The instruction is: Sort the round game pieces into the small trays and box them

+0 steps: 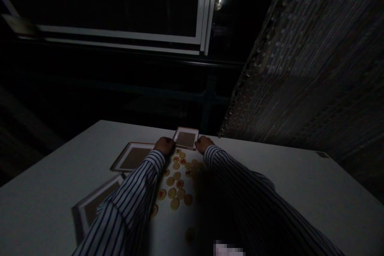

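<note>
Both my hands reach forward to a small shallow rectangular tray (185,139) with a light rim and brownish inside, near the table's far edge. My left hand (165,145) is closed at its left side. On the opposite side, my right hand (204,144) is closed at the right edge, fingers curled in. Between my forearms lie several round wooden Chinese chess pieces (177,176); some show red or black characters, others are blank side up. My right forearm's shadow darkens the pieces on that side.
A second shallow tray (132,157) lies left of my left hand. Closer in, a third tray (100,202) is partly covered by my left sleeve. The white table (288,176) has a bead curtain (294,56) beyond its right side and a window frame (126,34) behind.
</note>
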Action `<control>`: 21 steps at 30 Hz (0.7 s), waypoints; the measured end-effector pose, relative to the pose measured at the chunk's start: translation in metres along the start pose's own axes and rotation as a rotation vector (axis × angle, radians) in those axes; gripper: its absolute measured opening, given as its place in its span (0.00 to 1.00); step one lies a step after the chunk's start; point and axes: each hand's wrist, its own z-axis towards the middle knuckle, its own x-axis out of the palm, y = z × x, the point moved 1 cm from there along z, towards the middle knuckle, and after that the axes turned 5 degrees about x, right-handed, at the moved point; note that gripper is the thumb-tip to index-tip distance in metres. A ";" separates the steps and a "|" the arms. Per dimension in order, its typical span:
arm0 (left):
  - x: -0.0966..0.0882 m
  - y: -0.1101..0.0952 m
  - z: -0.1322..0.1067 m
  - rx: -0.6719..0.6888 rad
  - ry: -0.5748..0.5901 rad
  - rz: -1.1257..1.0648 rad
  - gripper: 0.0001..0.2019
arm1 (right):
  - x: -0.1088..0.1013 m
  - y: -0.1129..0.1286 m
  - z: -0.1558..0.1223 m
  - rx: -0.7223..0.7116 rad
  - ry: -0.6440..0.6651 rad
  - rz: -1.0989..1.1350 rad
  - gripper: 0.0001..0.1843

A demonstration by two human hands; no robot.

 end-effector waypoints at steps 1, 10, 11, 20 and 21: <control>0.000 -0.001 0.000 0.002 0.003 -0.011 0.12 | 0.000 0.001 -0.001 0.011 0.003 0.003 0.17; -0.014 -0.021 -0.017 0.013 -0.120 -0.228 0.12 | -0.025 0.002 -0.020 0.010 0.028 0.141 0.13; -0.015 -0.025 -0.021 0.014 -0.140 -0.270 0.12 | -0.029 0.001 -0.024 0.004 0.035 0.169 0.13; -0.015 -0.069 -0.084 0.004 -0.170 -0.692 0.16 | -0.069 -0.018 -0.093 -0.059 0.062 0.420 0.14; -0.014 -0.074 -0.094 -0.006 -0.159 -0.797 0.16 | -0.074 -0.021 -0.104 -0.070 0.055 0.438 0.14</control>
